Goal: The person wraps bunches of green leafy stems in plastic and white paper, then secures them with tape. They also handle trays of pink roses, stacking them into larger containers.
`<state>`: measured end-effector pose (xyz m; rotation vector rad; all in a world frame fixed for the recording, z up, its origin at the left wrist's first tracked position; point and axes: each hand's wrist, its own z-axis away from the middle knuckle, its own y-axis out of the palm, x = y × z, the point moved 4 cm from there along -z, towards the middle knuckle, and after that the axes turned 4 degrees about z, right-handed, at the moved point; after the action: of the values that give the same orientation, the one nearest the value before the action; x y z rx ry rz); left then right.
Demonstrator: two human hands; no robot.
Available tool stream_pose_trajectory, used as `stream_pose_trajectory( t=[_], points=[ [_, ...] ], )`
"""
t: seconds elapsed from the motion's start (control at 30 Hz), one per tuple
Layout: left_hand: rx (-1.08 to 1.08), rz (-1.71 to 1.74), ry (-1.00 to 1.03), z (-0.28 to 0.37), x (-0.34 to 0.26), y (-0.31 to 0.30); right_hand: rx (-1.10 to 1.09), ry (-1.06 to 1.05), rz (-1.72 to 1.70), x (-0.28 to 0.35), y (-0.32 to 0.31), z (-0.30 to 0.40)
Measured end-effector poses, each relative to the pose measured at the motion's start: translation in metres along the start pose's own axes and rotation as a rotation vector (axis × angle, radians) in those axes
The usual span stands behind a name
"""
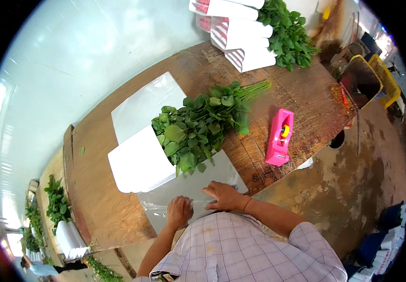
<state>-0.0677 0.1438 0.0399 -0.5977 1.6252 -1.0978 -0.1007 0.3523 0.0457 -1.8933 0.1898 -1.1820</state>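
My left hand [180,210], its fingers curled, rests on the near edge of a clear plastic sheet [215,172]; whether it pinches the film is hidden. Just to the right, my right hand [225,195] is over the same sheet with thumb and fingers apart. Beyond both hands lies a bunch of leafy green stems [197,123], its upper end inside a white paper wrap [141,162] and its cut stems pointing to the far right. More of the film [150,104] shows behind the bunch. A pink tape dispenser [279,139] with a yellow-cored roll stands to the right.
Wrapped bunches with pink blooms [245,31] are stacked at the wooden table's [107,211] far side, against a pale wall. Yellow-rimmed crates [368,81] stand off the right end. More wrapped bunches [69,236] and a person [41,268] are at left.
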Motion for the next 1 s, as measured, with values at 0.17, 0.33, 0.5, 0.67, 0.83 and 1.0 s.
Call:
stream_pose_trajectory(
  t=[0.17, 0.33, 0.5, 0.67, 0.83, 1.0],
  points=[
    [0.138, 0.265, -0.258, -0.009, 0.021, 0.008, 0.146, -0.020, -0.022, -0.030, 0.034, 0.000],
    [-0.007, -0.201, -0.142, -0.001, -0.030, -0.033, 0.276, 0.002, 0.003, -0.024, 0.005, -0.029],
    [-0.087, -0.365, -0.267, 0.049, 0.048, -0.098, 0.182, -0.136, 0.013, 0.008, -0.062, -0.090],
    [-0.590, -0.311, -0.438, 0.039, 0.072, -0.235, 0.034, -0.214, 0.084, 0.052, -0.123, -0.177],
    [-0.855, -0.050, 0.073, -0.027, 0.024, -0.219, 0.054, -0.158, 0.268, 0.034, -0.116, -0.220],
    [-0.600, -0.049, -0.039, -0.080, 0.065, -0.180, 0.141, -0.027, 0.336, 0.039, -0.109, -0.228]
  ],
)
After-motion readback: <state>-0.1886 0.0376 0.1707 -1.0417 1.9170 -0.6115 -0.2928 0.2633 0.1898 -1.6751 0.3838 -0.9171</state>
